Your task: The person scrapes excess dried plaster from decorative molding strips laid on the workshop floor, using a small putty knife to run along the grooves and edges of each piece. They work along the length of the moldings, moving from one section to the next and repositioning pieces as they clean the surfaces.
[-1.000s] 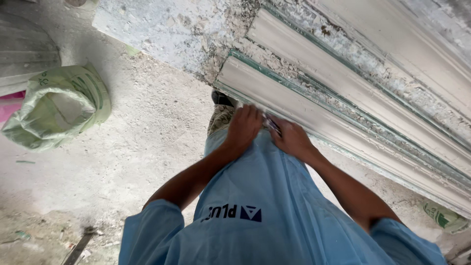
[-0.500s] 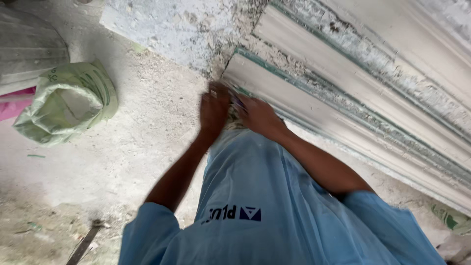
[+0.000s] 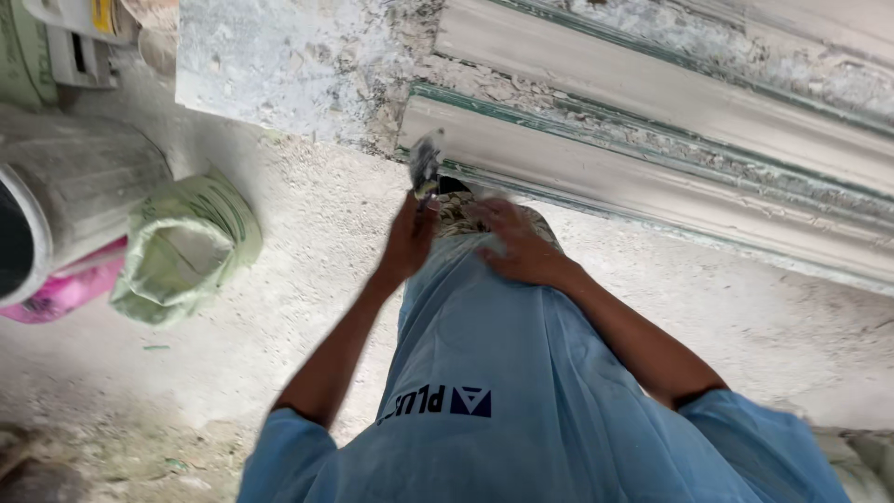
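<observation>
While both hands work low at the front of the light blue shirt, the scene reads so:
Left hand: closed around a small dark tool, blurred, its end pointing up at the moulding.
Right hand: fingers spread, pressed flat on the patterned cloth at the waist.
Tool: just before the white stepped moulding, near its chipped end.
Floor: dusty concrete.
Left side: green woven sack, open-mouthed, beside a grey drum and something pink.

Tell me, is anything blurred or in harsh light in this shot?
Head view: the left hand and the small tool it lifts are smeared by motion; the right hand is slightly soft; the green sack and white moulding look sharp under flat, even daylight.
</observation>
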